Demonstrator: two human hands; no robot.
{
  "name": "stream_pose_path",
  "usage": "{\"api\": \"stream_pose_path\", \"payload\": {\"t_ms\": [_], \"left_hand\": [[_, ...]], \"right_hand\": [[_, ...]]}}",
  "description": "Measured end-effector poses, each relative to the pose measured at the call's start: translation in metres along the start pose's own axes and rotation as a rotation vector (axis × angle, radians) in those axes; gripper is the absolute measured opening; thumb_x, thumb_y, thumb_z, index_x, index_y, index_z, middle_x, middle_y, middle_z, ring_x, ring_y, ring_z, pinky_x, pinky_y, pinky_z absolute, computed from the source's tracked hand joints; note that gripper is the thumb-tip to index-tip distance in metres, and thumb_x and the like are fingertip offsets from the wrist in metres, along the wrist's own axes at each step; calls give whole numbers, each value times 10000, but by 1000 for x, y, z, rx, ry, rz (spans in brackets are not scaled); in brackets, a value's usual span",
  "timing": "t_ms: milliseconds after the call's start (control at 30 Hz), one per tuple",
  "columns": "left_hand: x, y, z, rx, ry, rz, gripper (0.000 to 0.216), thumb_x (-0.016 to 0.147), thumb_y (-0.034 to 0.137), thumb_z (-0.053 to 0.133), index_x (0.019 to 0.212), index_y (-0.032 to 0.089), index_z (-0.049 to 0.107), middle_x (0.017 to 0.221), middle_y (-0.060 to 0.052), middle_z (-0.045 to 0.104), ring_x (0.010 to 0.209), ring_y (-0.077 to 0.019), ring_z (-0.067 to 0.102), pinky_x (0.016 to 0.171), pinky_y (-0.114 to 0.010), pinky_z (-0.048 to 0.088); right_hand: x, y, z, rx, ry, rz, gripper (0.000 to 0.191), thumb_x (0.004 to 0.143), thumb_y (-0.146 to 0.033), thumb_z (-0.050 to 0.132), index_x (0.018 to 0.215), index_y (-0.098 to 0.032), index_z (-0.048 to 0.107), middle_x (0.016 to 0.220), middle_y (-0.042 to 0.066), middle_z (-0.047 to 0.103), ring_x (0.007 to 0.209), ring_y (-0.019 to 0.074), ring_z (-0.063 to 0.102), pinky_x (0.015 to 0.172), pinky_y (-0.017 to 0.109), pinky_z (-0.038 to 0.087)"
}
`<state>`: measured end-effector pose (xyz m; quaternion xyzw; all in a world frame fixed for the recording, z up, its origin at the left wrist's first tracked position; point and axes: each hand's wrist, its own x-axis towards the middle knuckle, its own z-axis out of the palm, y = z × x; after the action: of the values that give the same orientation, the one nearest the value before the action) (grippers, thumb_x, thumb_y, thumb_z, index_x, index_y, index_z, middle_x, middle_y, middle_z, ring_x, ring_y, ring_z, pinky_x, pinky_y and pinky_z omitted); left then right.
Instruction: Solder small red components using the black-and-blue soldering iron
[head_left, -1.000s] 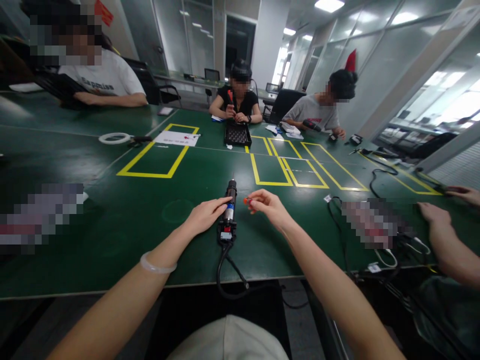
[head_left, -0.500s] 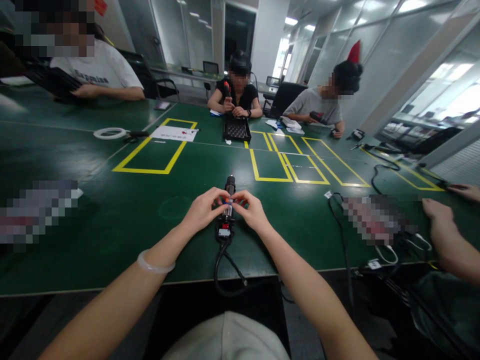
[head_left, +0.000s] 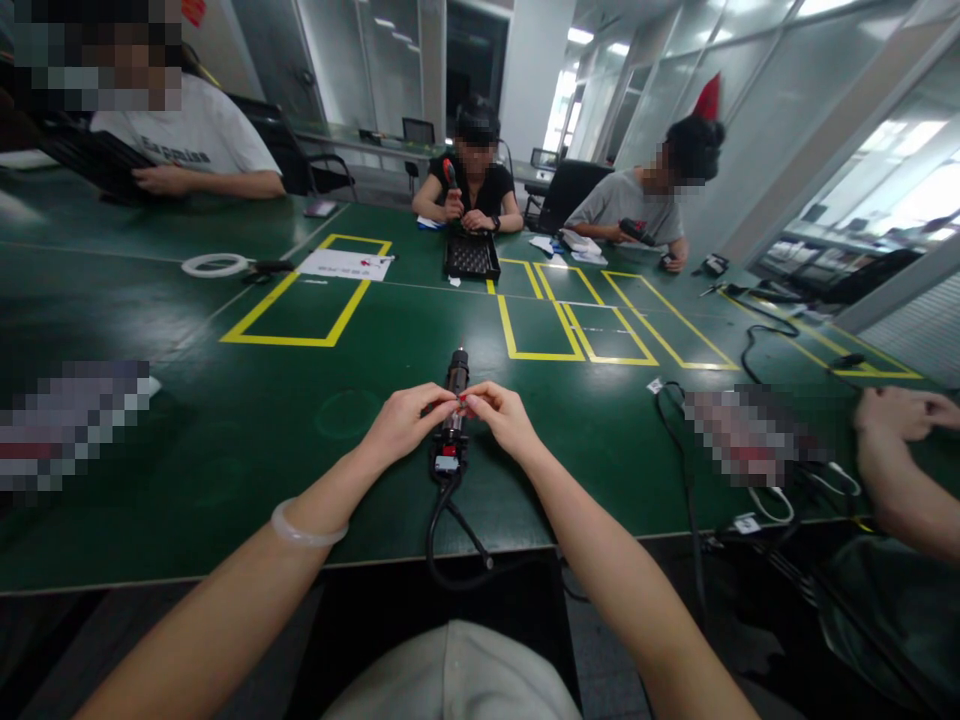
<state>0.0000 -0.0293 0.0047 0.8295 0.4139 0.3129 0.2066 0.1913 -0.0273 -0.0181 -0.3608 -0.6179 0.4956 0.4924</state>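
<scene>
A black electric screwdriver [head_left: 454,405] lies on the green table [head_left: 300,420], tip pointing away from me, its black cable [head_left: 450,540] running off the near edge. My left hand [head_left: 409,420] and my right hand [head_left: 502,415] meet over its body, fingertips pinched together on a small red part [head_left: 463,398]. The part is mostly hidden by my fingers. A pale bangle [head_left: 304,527] sits on my left wrist.
Yellow tape rectangles [head_left: 300,300] mark the table. A black tray [head_left: 472,258], a white ring [head_left: 217,265] and a paper sheet [head_left: 345,265] lie farther off. Three people sit across the table. A co-worker's arm [head_left: 892,470] and cables [head_left: 750,350] are at my right.
A second ago my right hand held the red part apart from the tool; both hands then closed in over the screwdriver and now pinch the part together.
</scene>
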Motion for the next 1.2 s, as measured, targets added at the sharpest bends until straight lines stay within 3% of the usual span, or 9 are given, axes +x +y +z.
{"api": "stream_pose_path", "payload": {"t_ms": [200,300,400,567,700,833,933,1200], "left_hand": [[-1,3,0,-24,-15,1,327,948,382,418,925,180,674,897,-35,658,818,-158,600,741,-257,440],[-1,6,0,-111,0,-25,271,913,393,500,1032,183,623,921,-29,660,821,-154,608,738,-252,455],[0,8,1,-190,-2,-30,351,881,387,557,1169,185,565,897,-23,651,796,-150,608,728,-248,472],[0,6,2,-169,-44,25,430,894,354,536,1300,213,547,938,-34,630,810,-149,599,750,-259,476],[1,5,0,-65,-58,59,380,905,368,514,1238,210,608,930,-43,614,813,-161,590,762,-279,463],[1,6,1,-149,-60,9,340,880,376,548,1165,196,593,967,-44,632,818,-160,610,766,-283,491],[1,5,2,-219,-26,-46,291,848,392,585,1054,188,564,940,-32,647,809,-159,627,757,-284,514],[0,2,5,-197,15,-51,250,818,400,630,933,185,575,893,-13,659,819,-161,651,778,-285,526]], "right_hand": [[1,0,0,16,21,29,391,769,-560,658,837,-176,636,685,7,668,624,132,586,626,269,468],[1,2,-1,35,13,36,365,768,-526,675,852,-173,638,686,5,662,618,127,578,623,265,465],[1,4,0,65,1,51,361,742,-496,712,883,-178,612,654,-12,636,605,127,575,612,261,457],[1,6,0,111,25,65,394,673,-465,774,855,-201,544,634,-39,606,585,125,573,591,255,439],[1,5,0,132,47,59,391,639,-448,798,796,-197,543,664,-37,599,586,111,549,588,249,429],[1,2,0,96,46,41,349,648,-448,791,743,-184,584,692,-16,607,636,125,557,638,268,456],[0,1,1,94,17,22,342,652,-444,790,803,-191,617,785,6,639,727,151,591,702,290,481],[0,1,1,50,-3,-26,321,687,-406,766,873,-201,604,844,16,623,727,141,564,637,263,455]]}}
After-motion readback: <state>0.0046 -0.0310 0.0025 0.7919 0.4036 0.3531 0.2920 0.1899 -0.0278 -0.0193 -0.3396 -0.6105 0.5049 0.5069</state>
